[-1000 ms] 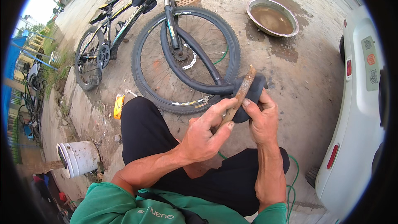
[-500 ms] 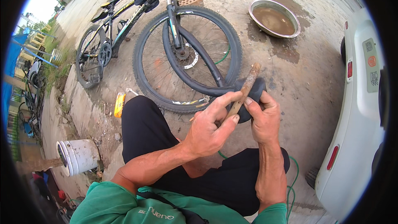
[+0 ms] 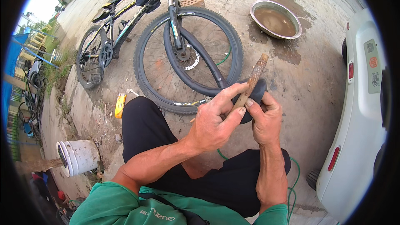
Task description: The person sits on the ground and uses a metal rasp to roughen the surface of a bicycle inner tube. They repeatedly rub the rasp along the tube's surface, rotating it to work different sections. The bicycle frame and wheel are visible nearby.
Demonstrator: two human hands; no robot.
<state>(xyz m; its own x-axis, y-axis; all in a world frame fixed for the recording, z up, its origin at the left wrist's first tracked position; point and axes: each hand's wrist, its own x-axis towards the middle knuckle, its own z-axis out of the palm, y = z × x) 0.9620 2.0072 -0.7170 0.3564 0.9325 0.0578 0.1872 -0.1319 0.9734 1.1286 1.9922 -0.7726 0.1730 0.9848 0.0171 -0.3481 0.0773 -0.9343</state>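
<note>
A brown wooden stick [image 3: 255, 75], its upper part rough and ridged, is pinched between the thumb and fingers of my left hand [image 3: 210, 123]. It slants up and away across a stretched black bicycle inner tube [image 3: 204, 54]. My right hand [image 3: 266, 123] grips the tube, with the thumb on top beside the stick's lower end. From my hands the tube loops back, hanging around the front fork and across the spokes of the bicycle's front wheel [image 3: 146, 54]. The underside of the held tube is hidden by my fingers.
A metal basin [image 3: 296, 31] of murky water stands at the far right on wet ground. A white vehicle [image 3: 339, 154] lines the right side. At left are a yellow packet [image 3: 120, 106] and a white bucket [image 3: 83, 156]. A perforated brick [image 3: 191, 1] lies behind the wheel.
My left hand and the stick have moved slightly right and away from me along the tube. My right hand keeps its grip in nearly the same place.
</note>
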